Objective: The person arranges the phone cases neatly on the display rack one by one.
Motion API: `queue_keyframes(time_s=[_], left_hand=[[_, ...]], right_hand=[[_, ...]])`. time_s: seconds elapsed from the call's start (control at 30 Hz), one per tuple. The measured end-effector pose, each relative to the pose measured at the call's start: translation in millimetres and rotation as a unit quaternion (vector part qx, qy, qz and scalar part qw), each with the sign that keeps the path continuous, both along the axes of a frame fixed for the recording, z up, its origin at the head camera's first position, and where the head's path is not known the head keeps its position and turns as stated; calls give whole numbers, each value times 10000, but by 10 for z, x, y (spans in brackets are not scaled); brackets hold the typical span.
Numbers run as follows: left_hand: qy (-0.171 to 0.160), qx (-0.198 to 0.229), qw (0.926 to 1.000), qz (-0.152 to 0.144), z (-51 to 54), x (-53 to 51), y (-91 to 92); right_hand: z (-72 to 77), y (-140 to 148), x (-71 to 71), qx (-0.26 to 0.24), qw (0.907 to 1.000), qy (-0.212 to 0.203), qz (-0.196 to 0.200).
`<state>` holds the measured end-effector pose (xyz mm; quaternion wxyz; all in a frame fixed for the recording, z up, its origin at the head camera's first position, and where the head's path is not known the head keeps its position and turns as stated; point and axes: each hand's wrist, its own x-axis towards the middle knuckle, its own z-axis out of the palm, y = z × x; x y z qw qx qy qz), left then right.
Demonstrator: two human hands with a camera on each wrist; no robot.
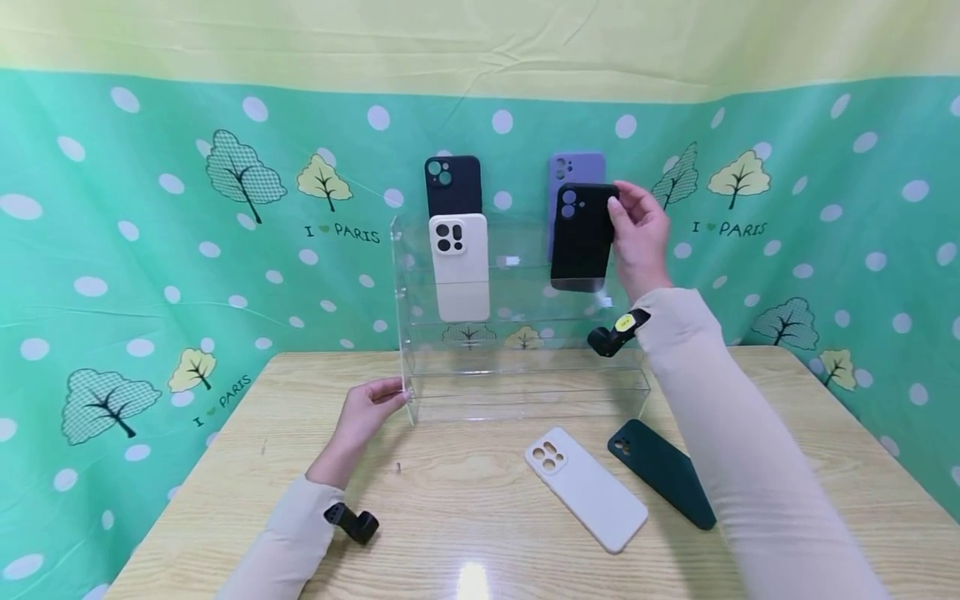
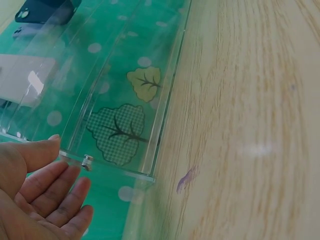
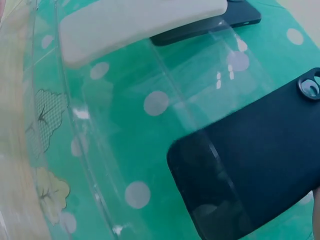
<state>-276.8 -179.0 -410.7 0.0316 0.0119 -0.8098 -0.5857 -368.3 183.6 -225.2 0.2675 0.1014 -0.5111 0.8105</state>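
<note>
My right hand (image 1: 642,237) pinches the upper right edge of a black phone case (image 1: 582,237), whose lower end is behind a clear strip of the transparent tiered rack (image 1: 525,383). Behind that case stands a purple case (image 1: 576,165). On the rack's left side are a dark case (image 1: 454,187) at the top and a white case (image 1: 461,275) in front of it. My left hand (image 1: 367,410) holds the rack's lower left side edge; in the left wrist view the thumb and fingers (image 2: 55,195) lie around the clear side panel.
A second white case (image 1: 587,490) and a dark green case (image 1: 663,473) lie on the wooden table (image 1: 450,500) in front of the rack's right half. A green and yellow patterned cloth (image 1: 300,300) hangs behind and at both sides.
</note>
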Motion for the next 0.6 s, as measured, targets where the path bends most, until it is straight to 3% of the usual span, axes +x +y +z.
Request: queue_keyframes(time_s=[0.3, 0.6], left_hand=[[82, 2, 10000, 5, 0, 2, 1], [79, 16, 9999, 60, 14, -3, 15]], right_hand=[[-139, -6, 25, 798, 9943, -461, -532], [-161, -69, 117, 1416, 9775, -1131, -1077]])
